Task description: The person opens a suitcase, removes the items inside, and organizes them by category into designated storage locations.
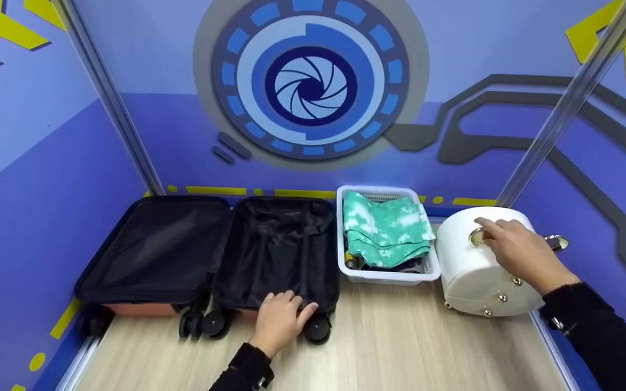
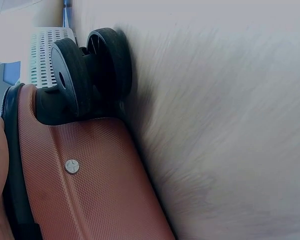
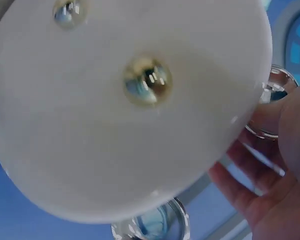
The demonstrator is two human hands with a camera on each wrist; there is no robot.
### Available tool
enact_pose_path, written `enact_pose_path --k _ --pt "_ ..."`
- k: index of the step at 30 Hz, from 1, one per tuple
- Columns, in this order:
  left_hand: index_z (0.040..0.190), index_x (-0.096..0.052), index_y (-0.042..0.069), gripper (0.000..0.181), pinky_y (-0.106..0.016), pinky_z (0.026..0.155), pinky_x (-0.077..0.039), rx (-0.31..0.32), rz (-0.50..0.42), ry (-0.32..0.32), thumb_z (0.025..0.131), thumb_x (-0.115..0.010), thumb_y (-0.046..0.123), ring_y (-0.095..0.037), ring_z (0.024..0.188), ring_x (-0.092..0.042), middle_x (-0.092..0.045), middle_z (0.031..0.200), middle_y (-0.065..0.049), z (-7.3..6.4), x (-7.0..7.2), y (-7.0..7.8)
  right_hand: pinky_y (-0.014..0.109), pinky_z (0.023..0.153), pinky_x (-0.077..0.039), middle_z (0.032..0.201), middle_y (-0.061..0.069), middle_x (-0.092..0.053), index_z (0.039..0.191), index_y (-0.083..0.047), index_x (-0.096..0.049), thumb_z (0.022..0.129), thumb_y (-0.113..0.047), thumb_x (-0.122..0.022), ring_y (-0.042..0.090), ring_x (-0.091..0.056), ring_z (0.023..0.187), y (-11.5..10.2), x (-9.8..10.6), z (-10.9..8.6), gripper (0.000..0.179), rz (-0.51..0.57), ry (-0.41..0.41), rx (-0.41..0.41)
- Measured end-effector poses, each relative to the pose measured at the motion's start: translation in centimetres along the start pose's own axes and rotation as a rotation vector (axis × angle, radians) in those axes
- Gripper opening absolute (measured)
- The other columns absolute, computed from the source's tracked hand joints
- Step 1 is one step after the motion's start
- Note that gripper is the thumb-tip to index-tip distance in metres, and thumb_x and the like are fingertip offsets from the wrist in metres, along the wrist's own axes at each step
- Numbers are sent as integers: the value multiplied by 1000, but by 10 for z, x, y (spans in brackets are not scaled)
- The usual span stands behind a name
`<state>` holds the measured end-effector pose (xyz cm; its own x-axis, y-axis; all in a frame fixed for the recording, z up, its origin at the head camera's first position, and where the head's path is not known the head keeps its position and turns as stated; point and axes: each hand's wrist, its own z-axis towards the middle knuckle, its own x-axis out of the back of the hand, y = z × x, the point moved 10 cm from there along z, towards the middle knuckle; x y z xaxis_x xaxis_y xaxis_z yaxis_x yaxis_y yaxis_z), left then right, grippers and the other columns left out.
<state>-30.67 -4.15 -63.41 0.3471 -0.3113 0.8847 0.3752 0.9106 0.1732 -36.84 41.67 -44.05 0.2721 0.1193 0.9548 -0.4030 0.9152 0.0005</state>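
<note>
Head view: open suitcase (image 1: 210,255) lies flat on the wooden tabletop (image 1: 389,342), lower left to centre of frame, both black-lined halves facing up, wheels toward the near edge. Left hand (image 1: 280,320) rests on the near rim of the suitcase's right half, just beside a wheel (image 1: 318,328); fingers spread and laid flat on the lining, nothing pinched.

White round case (image 1: 479,266) sits at right of frame on its side, gold studs on the near face, touching the right wall of the white basket (image 1: 386,277). Right hand (image 1: 519,252) lies on top of the case, toward its far right; fingers reach over the gold handle fitting (image 1: 477,237). From this view the fingers look fairly straight, touching rather than gripping.

Basket, centre right, between suitcase and round case; folded green-and-white cloth (image 1: 383,228) fills it.

Right wrist view: studded white face of the case (image 3: 130,110) fills the upper left; fingers (image 3: 240,185) sit at lower right behind its edge, loosely curved beside a shiny ring.

Left wrist view: rust-red shell (image 2: 95,185), twin black wheels (image 2: 87,75) in the upper left.
</note>
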Motion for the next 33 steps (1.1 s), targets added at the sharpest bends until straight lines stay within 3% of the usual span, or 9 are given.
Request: enact_pose_path --k 5,8,11,15,19,26,33 --pt "97 -81 15 61 -44 80 -50 -7 -2 -1 112 -50 65 -25 85 -70 -71 90 -2 1 -1 4 80 96 -48 133 42 -64 162 3 -45 108 -32 -70 65 -58 120 6 3 -26 69 21 39 -193" --pt "97 -81 15 61 -43 79 -50 -4 0 -7 112 -50 64 -25 85 -70 -70 90 -2 2 1 4 87 97 -42 150 48 -48 163 9 -39 110 -52 -62 73 -43 132 8 -1 -44 84 14 -2 -339" --pt "97 -81 15 61 -43 78 -49 5 4 -18 112 -49 65 -25 84 -69 -69 89 -2 4 1 3 91 95 -40 160 50 -30 164 7 -38 110 -65 -55 79 -31 140 10 -7 -59 91 18 -49 -432" --pt "97 -81 15 61 -42 78 -48 10 0 -25 112 -49 65 -25 84 -68 -69 89 -2 4 1 3 96 95 -38 165 51 -21 167 1 -37 110 -67 -51 83 -23 144 10 -19 -67 90 38 -81 -451" --pt "99 -81 15 61 -43 79 -49 11 -7 -27 112 -49 65 -25 85 -69 -70 91 -2 3 0 2 97 101 -30 165 54 -19 167 5 -35 111 -65 -52 85 -20 145 11 -27 -67 91 81 -85 -430" --pt "100 -82 14 60 -45 81 -51 13 1 -25 112 -50 64 -26 87 -70 -72 93 -3 0 0 0 96 106 -25 164 57 -17 164 10 -37 109 -57 -63 90 -14 143 13 -33 -59 91 139 -51 -386" --pt "101 -82 14 63 -46 83 -52 14 4 -33 112 -48 65 -26 88 -71 -73 94 -3 0 0 0 97 105 -24 165 57 -14 167 9 -33 110 -58 -61 89 -11 145 18 -38 -45 91 153 -59 -392"
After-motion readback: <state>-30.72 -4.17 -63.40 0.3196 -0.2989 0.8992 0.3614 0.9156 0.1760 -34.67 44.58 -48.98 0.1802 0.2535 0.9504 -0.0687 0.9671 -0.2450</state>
